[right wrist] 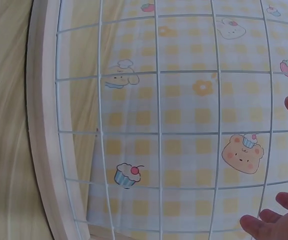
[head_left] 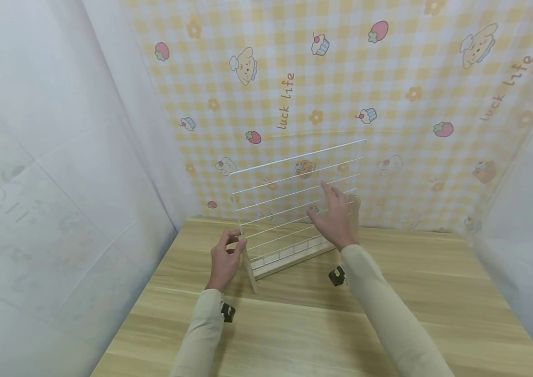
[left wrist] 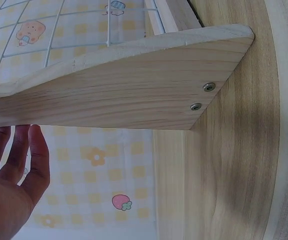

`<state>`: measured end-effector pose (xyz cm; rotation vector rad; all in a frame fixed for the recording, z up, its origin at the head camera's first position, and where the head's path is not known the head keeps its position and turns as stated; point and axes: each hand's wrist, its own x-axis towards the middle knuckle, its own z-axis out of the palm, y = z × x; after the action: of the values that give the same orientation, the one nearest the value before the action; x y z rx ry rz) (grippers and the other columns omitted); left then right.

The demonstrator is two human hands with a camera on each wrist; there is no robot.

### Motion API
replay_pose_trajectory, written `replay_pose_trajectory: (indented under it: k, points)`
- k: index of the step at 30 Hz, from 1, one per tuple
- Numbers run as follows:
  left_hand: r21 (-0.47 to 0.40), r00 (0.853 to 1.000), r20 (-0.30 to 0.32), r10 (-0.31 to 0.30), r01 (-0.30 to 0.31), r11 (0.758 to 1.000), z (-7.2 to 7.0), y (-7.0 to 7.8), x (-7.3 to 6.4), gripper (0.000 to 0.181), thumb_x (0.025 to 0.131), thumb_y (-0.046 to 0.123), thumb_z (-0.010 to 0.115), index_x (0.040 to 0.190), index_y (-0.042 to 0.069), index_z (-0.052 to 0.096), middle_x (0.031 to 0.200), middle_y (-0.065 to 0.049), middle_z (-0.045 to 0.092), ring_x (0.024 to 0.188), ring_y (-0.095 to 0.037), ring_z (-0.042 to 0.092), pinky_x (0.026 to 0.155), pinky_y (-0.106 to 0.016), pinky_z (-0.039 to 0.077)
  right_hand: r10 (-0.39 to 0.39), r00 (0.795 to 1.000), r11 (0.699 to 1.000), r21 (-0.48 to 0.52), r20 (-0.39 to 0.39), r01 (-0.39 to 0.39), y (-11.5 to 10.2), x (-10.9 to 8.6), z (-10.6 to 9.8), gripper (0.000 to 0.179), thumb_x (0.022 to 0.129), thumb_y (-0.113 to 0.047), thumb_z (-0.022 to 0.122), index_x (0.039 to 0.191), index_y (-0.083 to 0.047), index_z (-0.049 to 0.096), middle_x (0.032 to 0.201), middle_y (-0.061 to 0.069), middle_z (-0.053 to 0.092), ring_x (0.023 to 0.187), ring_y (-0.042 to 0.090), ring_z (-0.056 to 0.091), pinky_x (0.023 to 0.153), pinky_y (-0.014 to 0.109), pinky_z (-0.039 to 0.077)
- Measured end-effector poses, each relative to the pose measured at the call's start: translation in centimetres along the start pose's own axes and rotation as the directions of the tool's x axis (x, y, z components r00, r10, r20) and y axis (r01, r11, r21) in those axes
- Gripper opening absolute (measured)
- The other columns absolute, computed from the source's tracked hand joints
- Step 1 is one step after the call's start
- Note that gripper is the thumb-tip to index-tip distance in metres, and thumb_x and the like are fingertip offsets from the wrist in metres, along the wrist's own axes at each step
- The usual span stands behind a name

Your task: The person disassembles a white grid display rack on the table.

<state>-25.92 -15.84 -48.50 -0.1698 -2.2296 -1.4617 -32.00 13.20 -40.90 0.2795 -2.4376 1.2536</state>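
Note:
A white wire grid rack (head_left: 290, 157) with wooden ends stands upright on the table near the patterned cloth. My left hand (head_left: 225, 260) holds the edge of its left wooden side panel (left wrist: 134, 85), thumb and fingers on either side. In the left wrist view, the fingertips (left wrist: 36, 135) touch the panel's edge; two metal screws (left wrist: 209, 87) show at its lower end. My right hand (head_left: 334, 217) is in front of the grid towards its right side, thumb and fingers spread, nothing gripped. The right wrist view catches only some of its fingers, over the wires (right wrist: 159, 100).
A pale wooden bar (right wrist: 44, 125) runs along the grid's bottom. Behind hangs a yellow checked cloth (head_left: 313, 94). White sheets (head_left: 59, 131) hang on both sides of the wood-grain table (head_left: 295, 330). Small dark devices (head_left: 337, 276) sit at both wrists.

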Motion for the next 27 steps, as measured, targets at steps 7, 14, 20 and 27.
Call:
replay_pose_trajectory:
  k: [7, 14, 20, 27]
  points:
    - [-0.013, 1.000, 0.013, 0.007, -0.007, 1.000, 0.0, -0.1, 0.0, 0.025, 0.098, 0.024, 0.066, 0.114, 0.006, 0.061, 0.127, -0.016, 0.067, 0.113, -0.036, 0.067, 0.086, -0.051, 0.060, -0.043, 0.999, 0.999, -0.026, -0.014, 0.042, 0.3, 0.7, 0.7, 0.082, 0.086, -0.021, 0.075, 0.156, -0.013, 0.033, 0.155, 0.024, 0.039, 0.144, 0.042, 0.035, 0.117, 0.065, 0.030]
    - [-0.009, 1.000, 0.007, 0.003, -0.003, 1.000, 0.0, -0.3, 0.1, 0.024, 0.098, 0.024, 0.066, 0.113, 0.007, 0.061, 0.127, -0.018, 0.067, 0.113, -0.035, 0.067, 0.085, -0.053, 0.060, -0.076, 0.995, 0.997, -0.001, -0.063, 0.076, 0.4, 1.0, 1.1, 0.078, 0.084, -0.016, 0.076, 0.153, -0.012, 0.040, 0.145, 0.027, 0.046, 0.134, 0.043, 0.044, 0.111, 0.062, 0.041]
    - [-0.004, 1.000, 0.011, 0.003, -0.003, 1.000, 0.0, -0.3, 0.0, 0.026, 0.098, 0.026, 0.066, 0.115, 0.007, 0.060, 0.129, -0.018, 0.066, 0.115, -0.036, 0.067, 0.086, -0.051, 0.060, -0.103, 0.986, 0.994, 0.021, -0.132, 0.106, 1.0, 1.4, 1.9, 0.070, 0.083, -0.011, 0.078, 0.147, -0.013, 0.049, 0.138, 0.028, 0.048, 0.128, 0.043, 0.047, 0.105, 0.061, 0.045]
    - [0.006, 1.000, 0.019, -0.012, 0.012, 1.000, 0.1, -0.3, -0.3, 0.030, 0.099, 0.027, 0.065, 0.118, 0.005, 0.060, 0.132, -0.013, 0.066, 0.116, -0.034, 0.066, 0.086, -0.048, 0.061, -0.126, 0.969, 0.990, 0.037, -0.211, 0.137, 1.7, 1.5, 2.5, 0.065, 0.081, -0.005, 0.078, 0.141, -0.016, 0.057, 0.133, 0.028, 0.050, 0.120, 0.045, 0.052, 0.097, 0.058, 0.050]
